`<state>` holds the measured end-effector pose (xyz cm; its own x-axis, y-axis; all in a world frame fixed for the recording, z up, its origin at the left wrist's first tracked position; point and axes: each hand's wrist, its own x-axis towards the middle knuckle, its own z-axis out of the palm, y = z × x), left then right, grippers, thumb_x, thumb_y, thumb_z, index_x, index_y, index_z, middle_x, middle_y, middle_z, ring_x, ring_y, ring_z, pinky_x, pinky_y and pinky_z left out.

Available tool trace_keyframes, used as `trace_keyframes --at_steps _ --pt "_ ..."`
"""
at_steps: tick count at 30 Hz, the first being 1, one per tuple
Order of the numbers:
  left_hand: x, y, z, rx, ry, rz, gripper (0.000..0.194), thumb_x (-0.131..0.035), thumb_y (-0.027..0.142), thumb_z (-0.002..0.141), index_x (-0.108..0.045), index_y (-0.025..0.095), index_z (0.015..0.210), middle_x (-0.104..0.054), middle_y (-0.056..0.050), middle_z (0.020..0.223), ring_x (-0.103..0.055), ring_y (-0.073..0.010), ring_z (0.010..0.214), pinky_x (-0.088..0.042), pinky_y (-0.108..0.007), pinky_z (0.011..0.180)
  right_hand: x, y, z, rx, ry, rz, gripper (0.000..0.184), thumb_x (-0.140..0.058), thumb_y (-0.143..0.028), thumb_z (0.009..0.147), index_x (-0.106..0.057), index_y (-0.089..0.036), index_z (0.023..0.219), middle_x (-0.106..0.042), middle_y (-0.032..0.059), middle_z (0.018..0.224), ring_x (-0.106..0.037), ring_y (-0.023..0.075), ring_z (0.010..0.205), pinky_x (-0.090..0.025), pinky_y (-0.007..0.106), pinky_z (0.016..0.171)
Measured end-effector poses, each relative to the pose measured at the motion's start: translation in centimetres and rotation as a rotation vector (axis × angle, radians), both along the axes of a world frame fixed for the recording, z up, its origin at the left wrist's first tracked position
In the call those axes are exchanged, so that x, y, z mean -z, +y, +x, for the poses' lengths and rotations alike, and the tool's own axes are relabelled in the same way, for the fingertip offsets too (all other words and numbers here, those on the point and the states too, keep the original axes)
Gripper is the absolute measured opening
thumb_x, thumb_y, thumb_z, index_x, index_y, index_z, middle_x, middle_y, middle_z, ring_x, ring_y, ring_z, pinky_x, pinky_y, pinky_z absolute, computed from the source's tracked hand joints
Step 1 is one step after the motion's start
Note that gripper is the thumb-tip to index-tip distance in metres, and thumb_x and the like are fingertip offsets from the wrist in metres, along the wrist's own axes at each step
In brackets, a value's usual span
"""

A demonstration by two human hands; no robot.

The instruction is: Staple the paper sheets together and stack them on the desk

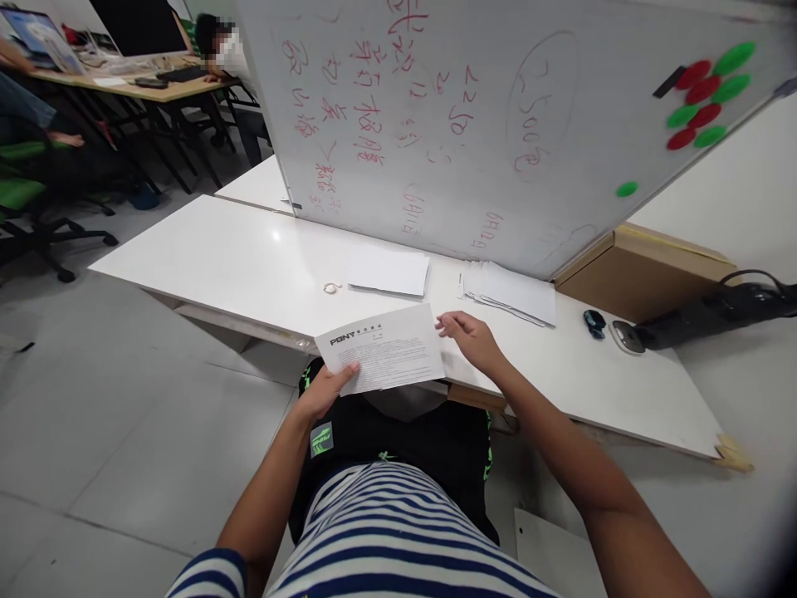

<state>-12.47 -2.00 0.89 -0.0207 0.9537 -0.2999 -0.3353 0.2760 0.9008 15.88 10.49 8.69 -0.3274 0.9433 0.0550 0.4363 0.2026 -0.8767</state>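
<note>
A printed sheet of paper (392, 353) with a dark "PONY" heading is tilted up in front of me, over the near edge of the desk. My left hand (327, 389) is closed on its lower left corner, thumb on the printed face and fingers behind. At the sheet's right edge is my right hand (470, 339), its fingers bent and slightly apart; the fingertips are at the edge and do not appear to grip it. Behind the sheet, a stack of white paper (389, 272) lies on the desk. Farther right sits a looser pile of papers (514, 292).
The white desk (217, 257) runs along a leaning whiteboard (461, 108) with red writing and magnets. A small pale looped item (332, 288) lies left of the stack. At right are a cardboard box (641, 270), a dark object (594, 322) and a black device (703, 316). A person (233, 62) sits behind.
</note>
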Motion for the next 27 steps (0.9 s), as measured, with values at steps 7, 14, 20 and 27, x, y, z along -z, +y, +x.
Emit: trace_keyframes --at_steps 7,14,20,27 --pt "0.3 -3.6 -1.5 -0.104 0.014 -0.086 0.054 -0.080 0.048 0.071 -0.069 0.019 0.115 -0.067 -0.010 0.126 -0.058 -0.0344 0.123 -0.037 -0.054 0.113 0.5 9.6 -8.1 -0.274 -0.669 0.342 0.044 -0.046 -0.036 0.096 -0.051 -0.016 0.136 -0.049 0.0135 0.145 -0.049 0.0273 0.128 -0.043 0.039 0.100" --pt "0.7 -5.4 -2.3 -0.142 -0.036 -0.105 0.057 -0.081 0.048 0.071 -0.067 0.017 0.116 -0.067 -0.012 0.126 -0.060 -0.0337 0.120 -0.038 -0.054 0.111 3.6 12.5 -12.6 -0.419 -1.120 0.494 0.035 -0.042 -0.024 0.098 -0.055 -0.008 0.126 -0.052 0.0221 0.139 -0.053 0.0295 0.123 -0.043 0.037 0.091" --pt "1.3 -5.5 -3.4 -0.081 -0.023 -0.166 0.063 -0.081 0.049 0.071 -0.064 0.015 0.121 -0.063 -0.016 0.131 -0.059 -0.0355 0.121 -0.043 -0.054 0.108 4.8 11.9 -12.4 -0.401 -1.168 0.525 0.030 -0.041 -0.001 0.086 -0.061 -0.009 0.107 -0.067 0.0186 0.104 -0.063 0.0238 0.089 -0.037 0.030 0.070" --pt "0.9 -4.4 -2.4 -0.065 -0.066 -0.186 0.062 -0.083 0.046 0.069 -0.065 0.012 0.116 -0.065 -0.016 0.128 -0.059 -0.0358 0.121 -0.044 -0.052 0.107 5.0 12.0 -12.1 -0.337 -1.178 0.532 0.026 -0.039 -0.008 0.090 -0.064 -0.009 0.099 -0.068 0.0148 0.086 -0.059 0.0213 0.075 -0.027 0.029 0.060"
